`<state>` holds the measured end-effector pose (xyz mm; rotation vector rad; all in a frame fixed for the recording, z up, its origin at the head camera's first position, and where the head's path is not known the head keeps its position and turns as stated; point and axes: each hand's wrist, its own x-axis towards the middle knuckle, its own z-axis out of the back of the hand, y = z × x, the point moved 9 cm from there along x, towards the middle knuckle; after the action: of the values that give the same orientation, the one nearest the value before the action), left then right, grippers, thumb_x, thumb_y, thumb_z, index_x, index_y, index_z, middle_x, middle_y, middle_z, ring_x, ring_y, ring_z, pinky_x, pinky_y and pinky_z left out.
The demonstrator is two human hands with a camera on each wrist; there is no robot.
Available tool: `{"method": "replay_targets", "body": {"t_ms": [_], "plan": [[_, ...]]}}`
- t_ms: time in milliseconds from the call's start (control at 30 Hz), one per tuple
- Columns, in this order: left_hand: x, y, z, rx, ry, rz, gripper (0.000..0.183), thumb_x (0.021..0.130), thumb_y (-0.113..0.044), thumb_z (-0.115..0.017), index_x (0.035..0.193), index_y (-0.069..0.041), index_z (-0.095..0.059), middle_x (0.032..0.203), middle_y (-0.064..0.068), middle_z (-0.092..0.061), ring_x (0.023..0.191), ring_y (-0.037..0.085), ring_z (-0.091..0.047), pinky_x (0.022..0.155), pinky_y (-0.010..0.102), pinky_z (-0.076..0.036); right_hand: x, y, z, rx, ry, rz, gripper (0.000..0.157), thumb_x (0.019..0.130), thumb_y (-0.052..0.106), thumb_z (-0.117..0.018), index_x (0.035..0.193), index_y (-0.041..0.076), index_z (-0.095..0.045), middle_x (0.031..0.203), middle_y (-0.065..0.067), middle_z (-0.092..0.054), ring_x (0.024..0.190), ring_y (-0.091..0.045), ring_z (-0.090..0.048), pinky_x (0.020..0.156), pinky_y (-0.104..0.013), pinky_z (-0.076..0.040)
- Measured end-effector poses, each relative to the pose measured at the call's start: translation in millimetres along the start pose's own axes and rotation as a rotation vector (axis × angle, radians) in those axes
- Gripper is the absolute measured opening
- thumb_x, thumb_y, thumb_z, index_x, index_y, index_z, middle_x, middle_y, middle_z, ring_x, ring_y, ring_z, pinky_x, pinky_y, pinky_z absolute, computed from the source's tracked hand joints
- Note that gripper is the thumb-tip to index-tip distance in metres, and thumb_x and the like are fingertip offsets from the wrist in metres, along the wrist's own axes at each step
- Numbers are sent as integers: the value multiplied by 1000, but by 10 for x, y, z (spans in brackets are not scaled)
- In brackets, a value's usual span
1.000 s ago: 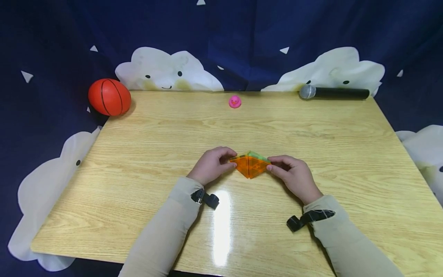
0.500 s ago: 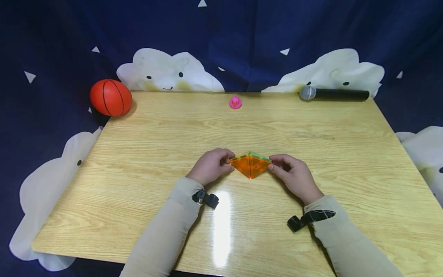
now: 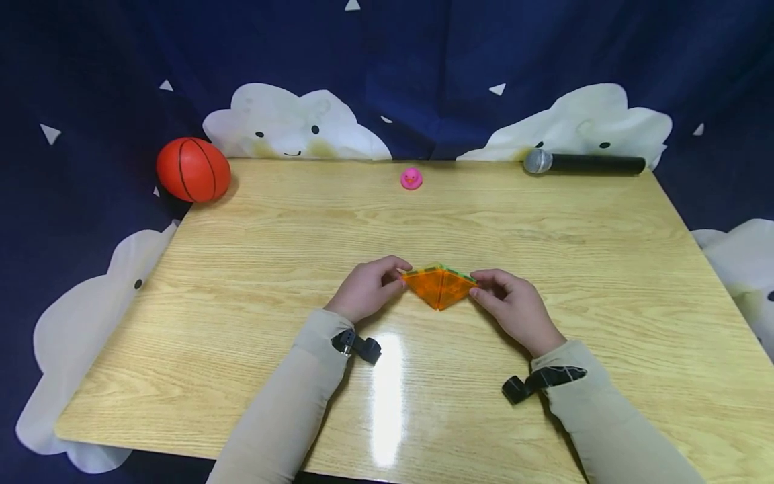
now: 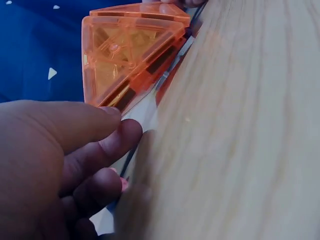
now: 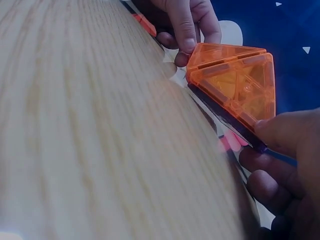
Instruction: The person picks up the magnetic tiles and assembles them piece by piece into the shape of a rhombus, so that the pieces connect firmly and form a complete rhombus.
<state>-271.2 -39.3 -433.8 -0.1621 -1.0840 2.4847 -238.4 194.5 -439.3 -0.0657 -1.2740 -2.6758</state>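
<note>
Two translucent orange triangular magnetic tiles (image 3: 425,287) stand side by side at the middle of the table, forming a folded shape with a point at the bottom. A strip of green tile (image 3: 457,271) shows along its top right edge. My left hand (image 3: 367,290) pinches the left corner between thumb and fingers; in the left wrist view the thumb tip (image 4: 111,116) lies at the orange tile's lower corner. Opposite it, my right hand (image 3: 514,306) holds the right corner. Its thumb (image 5: 275,131) presses the orange face in the right wrist view, with fingers curled beneath. The shape's rear is mostly hidden.
On the wooden table (image 3: 290,228), a red ball (image 3: 193,170) sits at the back left corner. A pink rubber duck (image 3: 411,179) stands at the back middle, and a microphone (image 3: 583,163) lies at the back right. A dark blue cloud-patterned curtain (image 3: 417,74) hangs behind.
The tile shape has turned slightly, its middle seam and top shifting a little to the right, and less green shows. My left fingers have shifted slightly at their corner; the right hand barely moved.
</note>
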Motion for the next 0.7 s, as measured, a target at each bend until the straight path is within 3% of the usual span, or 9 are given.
{"method": "replay_targets", "body": {"t_ms": [300, 500, 700], "plan": [[-7, 13, -18, -75, 15, 9, 34, 93, -25, -74, 126, -19, -69, 94, -8, -68, 82, 12, -59, 76, 30, -50, 6, 9, 16, 10, -9, -9, 28, 97, 23, -70, 122, 9, -70, 98, -6, -70, 80, -19, -56, 68, -25, -45], [-5, 26, -11, -81, 9, 39, 34, 92, -27, -75, 125, -19, -72, 104, -5, -72, 88, 11, -62, 82, 30, -52, 7, 3, 18, 11, -16, -11, 28, 96, 22, -70, 121, 9, -70, 99, -6, -70, 81, -19, -57, 69, -25, -46], [-10, 61, -12, -82, 9, 73, 35, 90, -29, -76, 124, -20, -73, 121, -2, -72, 107, 10, -66, 95, 31, -51, 0, -5, 28, 18, -31, -22, 29, 95, 23, -71, 122, 11, -71, 108, -6, -73, 92, -18, -64, 75, -21, -49]]}}
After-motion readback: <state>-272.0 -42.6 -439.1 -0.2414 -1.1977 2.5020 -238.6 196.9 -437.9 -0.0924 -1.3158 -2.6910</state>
